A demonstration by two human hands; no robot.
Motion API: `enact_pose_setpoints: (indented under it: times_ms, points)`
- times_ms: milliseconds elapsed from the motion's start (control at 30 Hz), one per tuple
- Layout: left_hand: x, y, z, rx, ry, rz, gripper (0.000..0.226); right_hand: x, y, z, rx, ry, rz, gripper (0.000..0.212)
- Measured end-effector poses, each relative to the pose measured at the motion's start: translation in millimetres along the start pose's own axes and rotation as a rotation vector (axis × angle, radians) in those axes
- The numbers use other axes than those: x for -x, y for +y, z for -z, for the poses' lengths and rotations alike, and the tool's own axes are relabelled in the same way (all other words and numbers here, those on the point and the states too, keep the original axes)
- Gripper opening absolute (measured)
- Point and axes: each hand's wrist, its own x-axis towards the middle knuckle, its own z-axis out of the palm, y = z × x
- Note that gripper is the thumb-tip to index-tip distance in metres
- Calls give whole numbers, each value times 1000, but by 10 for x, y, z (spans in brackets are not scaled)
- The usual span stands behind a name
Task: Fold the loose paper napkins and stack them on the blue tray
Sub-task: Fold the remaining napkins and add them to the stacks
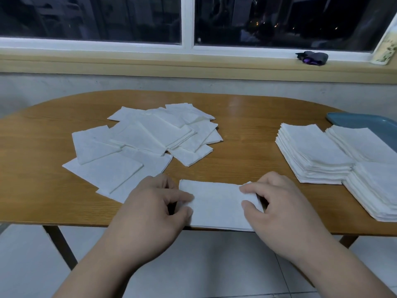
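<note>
**Wooden table (247, 130) at a dark window: one napkin between two hands**

At the table's near edge a half-folded napkin (217, 203) lies flat. The left hand (150, 211) pinches its left end and the right hand (279, 207) pinches its right end, with fingers curled. The loose napkins (150, 136) lie beyond the left hand. The folded stacks (315, 151) and the blue tray (365, 123) are beyond the right hand.

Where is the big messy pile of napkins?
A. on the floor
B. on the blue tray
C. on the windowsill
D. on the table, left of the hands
D: the loose napkins lie scattered on the wooden table, left of and beyond the left hand and right hand, which pinch a single napkin at the near edge.
</note>
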Motion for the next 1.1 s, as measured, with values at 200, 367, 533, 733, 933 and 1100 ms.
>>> enact_pose_setpoints:
  times_ms: [200,367,533,733,933,1100]
  points:
    - [17,-71,19,-75,16,-146,25,61,29,15,44,53,126,29]
    - [21,-114,44,-137,-52,-168,39,110,86,3,100,-9,147,44]
    - [37,-114,64,-176,-75,-169,47,132,114,36,135,-54,99,57]
    - [53,-101,60,-216,-71,-153,52,169,104,99,225,-171,85,85]
    - [68,-84,16,-270,-40,-174,47,93,97,125,200,-193,74,78]
    - [102,-81,-28,-320,65,-263,28,37,112,123,162,-217,91,70]
